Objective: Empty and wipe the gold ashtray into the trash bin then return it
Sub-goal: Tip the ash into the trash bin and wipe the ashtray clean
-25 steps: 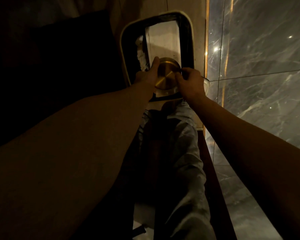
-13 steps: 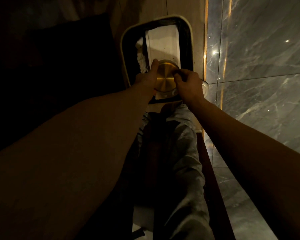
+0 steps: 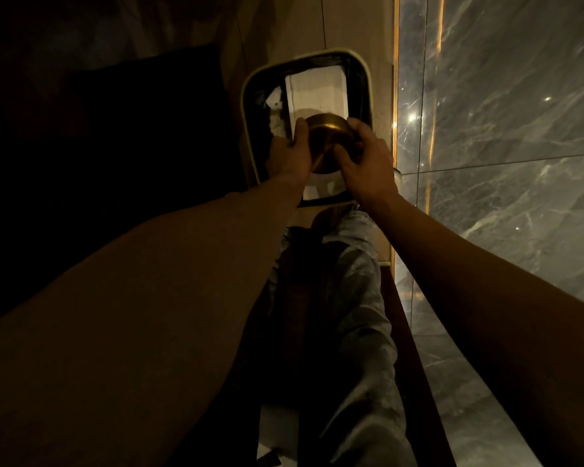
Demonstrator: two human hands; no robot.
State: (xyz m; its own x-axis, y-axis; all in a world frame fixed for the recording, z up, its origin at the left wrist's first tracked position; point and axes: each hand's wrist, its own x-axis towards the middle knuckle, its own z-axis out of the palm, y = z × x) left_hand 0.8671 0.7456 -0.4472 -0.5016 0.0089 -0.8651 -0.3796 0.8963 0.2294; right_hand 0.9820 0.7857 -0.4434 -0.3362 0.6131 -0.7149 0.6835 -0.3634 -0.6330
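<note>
Dim marble floor point(image 3: 506, 203) fills the right of the frame. At upper centre, left hand point(image 3: 289, 155) and right hand point(image 3: 364, 163) clasp the ashtray point(image 3: 326, 136), tipped over the bin point(image 3: 248, 106). Emptying seems underway; wiping likely follows, needing a cloth.

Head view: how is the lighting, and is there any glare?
Head view: very dim, left side nearly black; bright glints on the marble wall; the gold ashtray, held by the left hand and right hand over the trash bin, stays legible.
</note>
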